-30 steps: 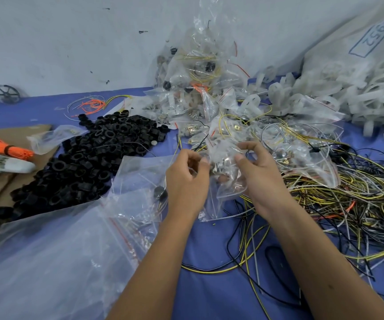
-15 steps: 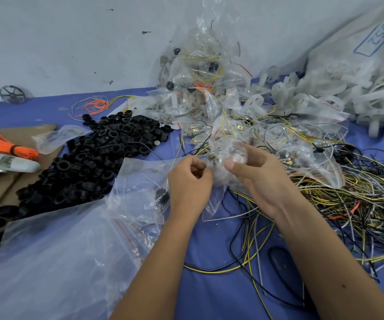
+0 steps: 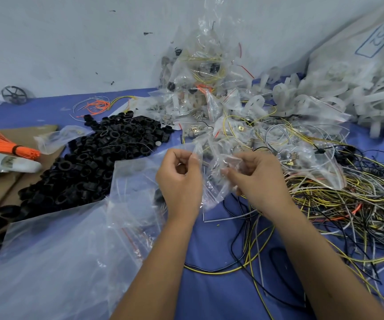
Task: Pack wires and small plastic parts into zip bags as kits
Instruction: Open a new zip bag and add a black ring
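Small clear plastic zip bag (image 3: 217, 179), above the blue desk's (image 3: 218, 294) centre, pinched at its top by left hand (image 3: 179, 179) and right hand (image 3: 259, 179), each grip closed on it, between black plastic rings (image 3: 98, 158) and tangled yellow, black and white wires (image 3: 347, 204).

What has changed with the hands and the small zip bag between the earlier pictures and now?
Both hands keep hold of the small zip bag. The right hand has shifted its grip from the bag's upper edge down to its side. The left hand still pinches the top corner. The black rings and wires stayed put.
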A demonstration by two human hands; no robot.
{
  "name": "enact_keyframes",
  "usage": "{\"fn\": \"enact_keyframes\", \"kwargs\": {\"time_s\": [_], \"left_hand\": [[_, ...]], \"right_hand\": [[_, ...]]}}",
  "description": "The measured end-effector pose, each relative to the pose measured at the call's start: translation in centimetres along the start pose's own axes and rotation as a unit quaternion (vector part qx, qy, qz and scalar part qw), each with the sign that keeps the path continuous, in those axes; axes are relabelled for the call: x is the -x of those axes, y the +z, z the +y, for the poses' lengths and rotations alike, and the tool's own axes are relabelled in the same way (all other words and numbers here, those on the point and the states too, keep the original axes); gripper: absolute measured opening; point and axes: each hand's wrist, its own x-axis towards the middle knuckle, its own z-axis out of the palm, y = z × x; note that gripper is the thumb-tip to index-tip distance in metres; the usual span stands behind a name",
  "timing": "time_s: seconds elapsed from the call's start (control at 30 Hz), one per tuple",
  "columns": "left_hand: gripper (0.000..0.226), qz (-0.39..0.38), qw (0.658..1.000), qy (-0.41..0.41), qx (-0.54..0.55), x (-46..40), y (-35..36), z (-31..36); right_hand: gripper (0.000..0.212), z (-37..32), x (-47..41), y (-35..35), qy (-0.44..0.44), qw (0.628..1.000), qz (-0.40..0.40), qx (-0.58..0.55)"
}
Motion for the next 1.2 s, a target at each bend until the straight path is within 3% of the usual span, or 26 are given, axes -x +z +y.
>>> {"fn": "enact_keyframes", "kwargs": {"time_s": [0.07, 0.13, 0.2, 0.3, 0.4, 0.53, 0.63, 0.7, 0.77, 0.87, 0.93, 0.97, 1.03, 1.1, 1.2], "left_hand": [[0.019, -0.009, 0.997, 0.065, -0.034, 0.3, 0.1, 0.4], [0.013, -0.033, 0.987, 0.136, -0.082, 0.8, 0.3, 0.6], [0.008, -0.053, 0.968, 0.209, -0.131, 1.2, 0.3, 0.9], [0.007, -0.056, 0.934, 0.307, -0.176, 1.4, 0.5, 1.3], [0.009, -0.071, 0.91, 0.364, -0.188, 2.1, 0.8, 1.5], [0.005, -0.107, 0.909, 0.365, -0.169, 3.1, 1.3, 1.6], [0.007, -0.114, 0.911, 0.367, -0.145, 3.4, 1.6, 1.7], [0.007, -0.117, 0.914, 0.362, -0.139, 3.5, 1.7, 1.8], [0.007, -0.116, 0.918, 0.354, -0.138, 3.6, 1.6, 1.9], [0.004, -0.098, 0.927, 0.336, -0.132, 3.5, 1.6, 2.0], [0.006, -0.074, 0.935, 0.322, -0.125, 3.4, 1.5, 2.0], [0.005, -0.067, 0.937, 0.32, -0.122, 3.3, 1.5, 2.0], [0.004, -0.065, 0.939, 0.316, -0.12, 3.4, 1.5, 1.8], [0.005, -0.067, 0.943, 0.303, -0.121, 3.3, 1.4, 1.6], [0.008, -0.061, 0.944, 0.301, -0.122, 3.2, 1.4, 1.5]], "right_hand": [[0.011, 0.3, 0.0, 0.0, -0.036, 0.992, 0.004, 0.124], [0.027, 0.1, 0.1, 0.3, -0.08, 0.98, 0.005, 0.183], [0.038, 0.1, 0.1, 0.3, -0.077, 0.991, -0.017, 0.106], [0.027, -0.4, 0.3, 0.7, -0.037, 0.995, -0.079, -0.055], [0.03, -0.8, 0.7, 1.1, -0.046, 0.991, -0.115, -0.054], [0.037, -0.9, 1.1, 0.9, 0.016, 0.974, -0.172, -0.148], [0.059, -0.3, 1.0, 0.9, 0.104, 0.922, -0.213, -0.306], [0.064, -0.4, 0.9, 1.1, 0.142, 0.901, -0.22, -0.346], [0.058, -0.6, 0.8, 1.2, 0.164, 0.887, -0.221, -0.37], [0.036, -1.3, 0.6, 1.4, 0.213, 0.83, -0.237, -0.457], [0.042, -2.0, 0.7, 1.6, 0.226, 0.788, -0.244, -0.518], [0.041, -2.1, 0.7, 1.7, 0.226, 0.785, -0.247, -0.522], [0.038, -1.7, 0.9, 2.2, 0.205, 0.828, -0.242, -0.463], [0.051, -1.7, 1.2, 2.6, 0.184, 0.864, -0.226, -0.411], [0.044, -2.1, 1.2, 2.5, 0.218, 0.854, -0.216, -0.421]]}}
